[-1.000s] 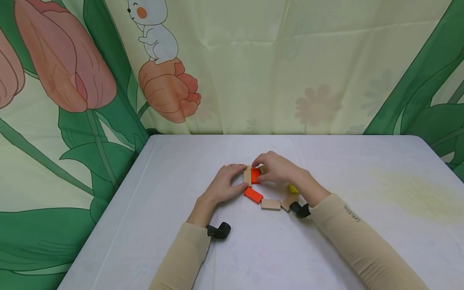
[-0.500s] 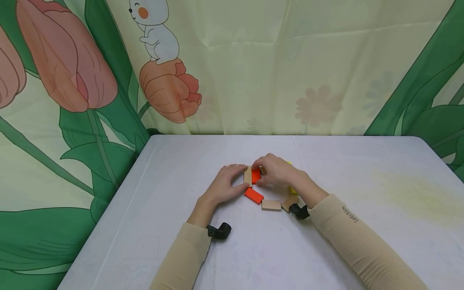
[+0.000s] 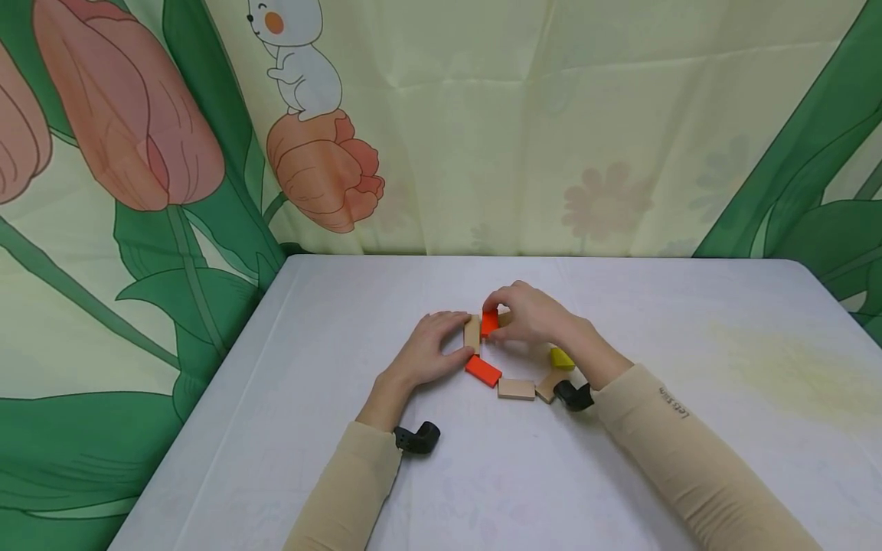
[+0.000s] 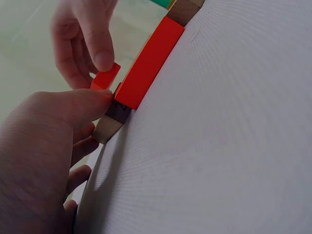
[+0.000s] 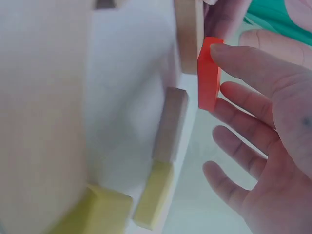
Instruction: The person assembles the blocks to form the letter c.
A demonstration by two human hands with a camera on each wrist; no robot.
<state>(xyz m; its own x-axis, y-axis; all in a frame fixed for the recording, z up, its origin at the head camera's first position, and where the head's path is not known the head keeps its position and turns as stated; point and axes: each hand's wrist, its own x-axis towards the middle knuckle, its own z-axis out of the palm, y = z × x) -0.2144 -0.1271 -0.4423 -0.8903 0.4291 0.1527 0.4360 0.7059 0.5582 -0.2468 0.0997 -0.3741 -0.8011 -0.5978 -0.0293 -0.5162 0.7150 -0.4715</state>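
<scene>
- Right hand point(image 3: 534, 315): pinching a red block point(image 3: 489, 323) between thumb and fingers, at the far left part of a loose ring of blocks.
- Left hand point(image 3: 430, 350): grasping a wooden block point(image 3: 472, 335), thumb and index finger at its two ends — the red block is just beside it, on the right.
- Second red block point(image 3: 484, 371): lying slantwise by the left thumb.
- Near side of the ring: two more wooden blocks point(image 3: 517, 389), then a yellow block point(image 3: 561, 358).
- Far side — partly behind the right hand — another wooden block point(image 5: 170, 124) and another yellow block point(image 5: 153, 195), end to end.
- All around: white-covered surface point(image 3: 448, 490).
</scene>
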